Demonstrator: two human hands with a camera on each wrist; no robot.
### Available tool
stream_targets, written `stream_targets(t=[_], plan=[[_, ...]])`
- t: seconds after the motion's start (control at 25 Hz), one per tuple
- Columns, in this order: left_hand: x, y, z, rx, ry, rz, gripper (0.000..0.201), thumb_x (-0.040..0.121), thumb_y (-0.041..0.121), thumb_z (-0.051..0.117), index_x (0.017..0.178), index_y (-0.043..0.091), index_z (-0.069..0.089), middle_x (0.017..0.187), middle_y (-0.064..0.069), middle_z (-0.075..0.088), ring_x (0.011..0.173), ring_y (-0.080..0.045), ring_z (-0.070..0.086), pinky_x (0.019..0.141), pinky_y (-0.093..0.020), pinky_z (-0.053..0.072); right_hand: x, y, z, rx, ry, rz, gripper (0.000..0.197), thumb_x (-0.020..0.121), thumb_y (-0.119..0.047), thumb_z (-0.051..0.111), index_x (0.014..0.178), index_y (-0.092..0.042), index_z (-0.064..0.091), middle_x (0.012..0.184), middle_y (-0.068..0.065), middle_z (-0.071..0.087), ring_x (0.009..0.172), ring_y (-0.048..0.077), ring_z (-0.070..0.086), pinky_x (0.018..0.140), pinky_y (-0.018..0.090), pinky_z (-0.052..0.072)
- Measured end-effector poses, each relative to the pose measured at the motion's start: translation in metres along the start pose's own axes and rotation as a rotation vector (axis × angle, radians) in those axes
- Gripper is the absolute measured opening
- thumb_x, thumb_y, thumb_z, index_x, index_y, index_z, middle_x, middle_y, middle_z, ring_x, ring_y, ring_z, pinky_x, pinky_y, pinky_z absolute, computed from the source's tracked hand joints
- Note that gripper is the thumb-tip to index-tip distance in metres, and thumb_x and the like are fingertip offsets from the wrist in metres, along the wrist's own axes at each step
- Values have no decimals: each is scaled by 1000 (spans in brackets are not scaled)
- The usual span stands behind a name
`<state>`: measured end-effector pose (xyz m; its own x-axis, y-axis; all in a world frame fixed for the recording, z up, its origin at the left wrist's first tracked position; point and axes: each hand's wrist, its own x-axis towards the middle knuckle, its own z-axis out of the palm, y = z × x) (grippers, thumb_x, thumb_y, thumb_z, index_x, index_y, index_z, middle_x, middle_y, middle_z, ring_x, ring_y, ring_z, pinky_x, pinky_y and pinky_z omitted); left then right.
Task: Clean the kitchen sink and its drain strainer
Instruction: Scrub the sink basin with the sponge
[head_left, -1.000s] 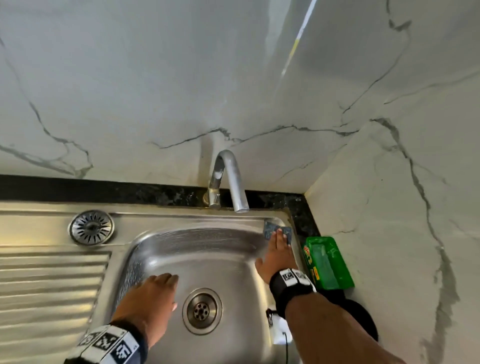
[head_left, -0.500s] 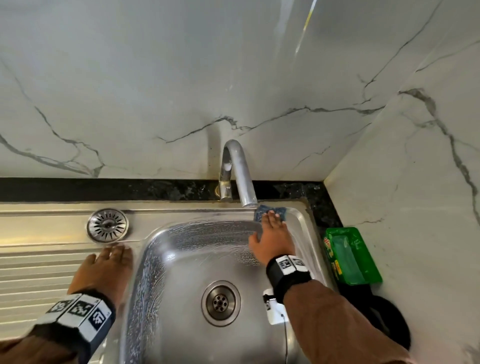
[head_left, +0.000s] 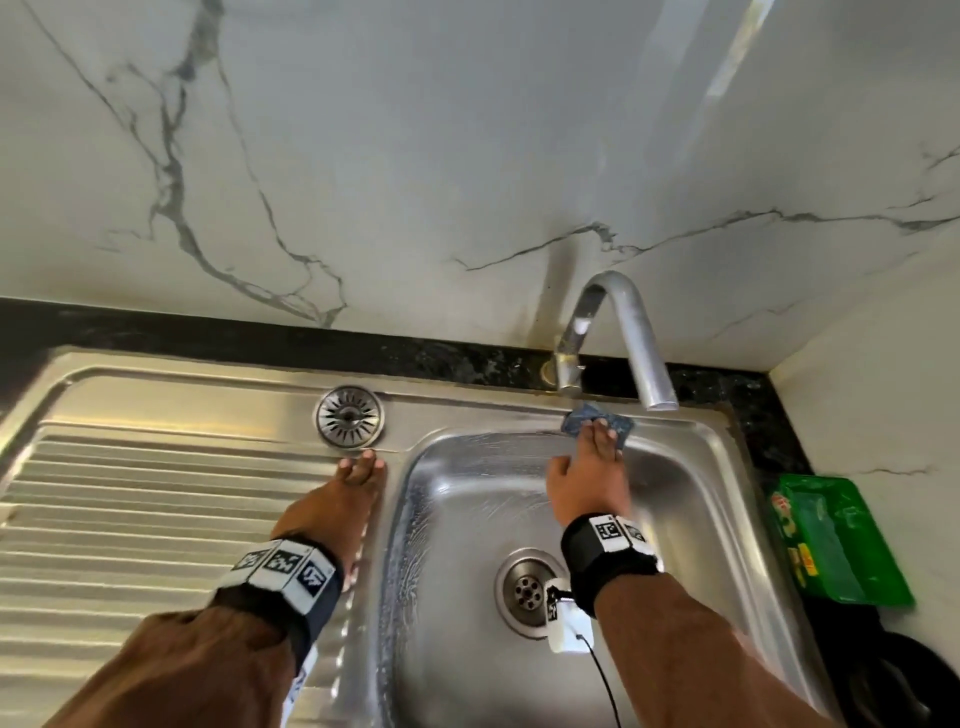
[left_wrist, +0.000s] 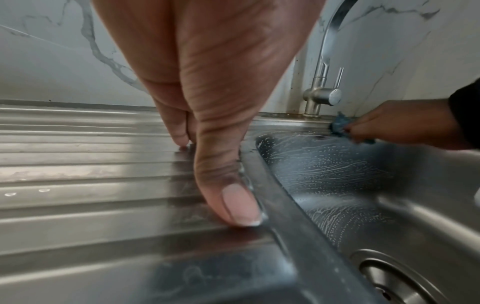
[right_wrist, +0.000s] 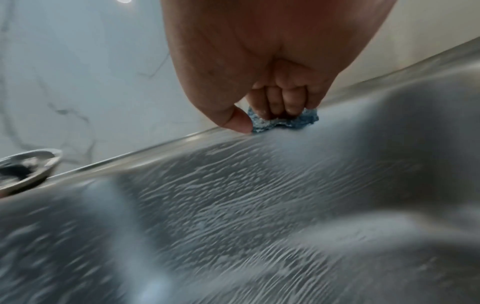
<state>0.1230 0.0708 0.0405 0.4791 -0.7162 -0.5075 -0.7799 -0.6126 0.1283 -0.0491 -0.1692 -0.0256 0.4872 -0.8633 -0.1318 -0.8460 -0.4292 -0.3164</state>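
Marble-walled steel sink (head_left: 693, 493). Right hand (head_left: 587, 488) grips the blue scrub pad (head_left: 574, 422) on the far rim beneath the faucet (head_left: 644, 353); left hand (head_left: 332, 504) lies flat, released, on the drainboard (head_left: 130, 519). Soapy film (left_wrist: 324, 168) may let the pad slip.

No legible words or numbers. Black-and-white square code markers stand on the left wristband (head_left: 283, 569) and right wristband (head_left: 613, 538), behind the fingers (head_left: 358, 470). Green tray (head_left: 852, 551), right of the right-hand fingers (head_left: 602, 441): red-yellow label (head_left: 784, 512), unreadable
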Motion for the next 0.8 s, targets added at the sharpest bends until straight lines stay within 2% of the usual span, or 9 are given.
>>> stream_targets(t=[0.16, 0.28, 0.36, 0.48, 0.6, 0.64, 0.72, 0.8], plan=[[-1, 8, -7, 22, -4, 16, 79, 95, -4, 43, 156, 11, -6, 163, -7, -12, 151, -27, 1, 120, -37, 22, -29, -67, 33, 63, -85, -357, 68, 93, -23, 35, 157, -11, 17, 165, 5, 9, 153, 20, 2, 124, 32, 0], [4, 3, -2, 9, 28, 16, 78, 96, -4, 43, 156, 11, -4, 164, -7, -10, 151, -28, 1, 120, -38, 23, -39, -113, 47, -28, -194, -669, 65, 94, -19, 40, 156, -14, 23, 164, 3, 17, 152, 17, 9, 125, 36, 6], [8, -7, 6, -28, 49, 32, 80, 95, -2, 46, 157, 14, -2, 164, -4, -8, 151, -27, 3, 120, -37, 25, -32, -116, 43, -89, -217, -744, 63, 94, -17, 43, 155, -15, 26, 163, 2, 20, 152, 16, 13, 125, 34, 7], [16, -15, 20, -104, 122, 61, 84, 91, 9, 59, 157, 24, 10, 165, 2, 5, 150, -21, 17, 118, -38, 29, -6, -69, 18, -147, -130, -604, 61, 95, -13, 43, 154, -15, 30, 162, 0, 24, 151, 15, 18, 124, 29, 6], [23, -23, 34, -304, 66, 22, 64, 96, 18, 56, 152, 32, 28, 160, 11, 21, 144, -15, 31, 114, -34, 33, 8, -3, -15, -244, -136, -437, 57, 96, -14, 41, 153, -15, 33, 162, -2, 25, 150, 13, 20, 120, 23, 4], [25, -23, 34, -285, 25, 58, 66, 95, 17, 57, 152, 32, 28, 160, 13, 18, 141, -15, 35, 112, -33, 37, 12, 21, -27, -250, -133, -329, 58, 95, -15, 41, 152, -14, 34, 161, 0, 27, 149, 15, 23, 121, 25, 8], [30, -22, 37, -401, 28, 22, 84, 86, 10, 63, 156, 27, 19, 163, 11, 0, 140, -16, 37, 108, -32, 43, 17, 65, -51, -264, -53, -71, 61, 94, -21, 46, 153, -11, 32, 160, 8, 31, 146, 22, 30, 120, 30, 21], [36, -19, 41, -654, 92, -64, 85, 87, 14, 62, 157, 21, 13, 164, 5, -5, 142, -21, 34, 112, -36, 40, 20, 93, -65, -334, -40, 109, 69, 94, -28, 51, 154, -7, 25, 160, 13, 28, 146, 28, 29, 120, 35, 24]])
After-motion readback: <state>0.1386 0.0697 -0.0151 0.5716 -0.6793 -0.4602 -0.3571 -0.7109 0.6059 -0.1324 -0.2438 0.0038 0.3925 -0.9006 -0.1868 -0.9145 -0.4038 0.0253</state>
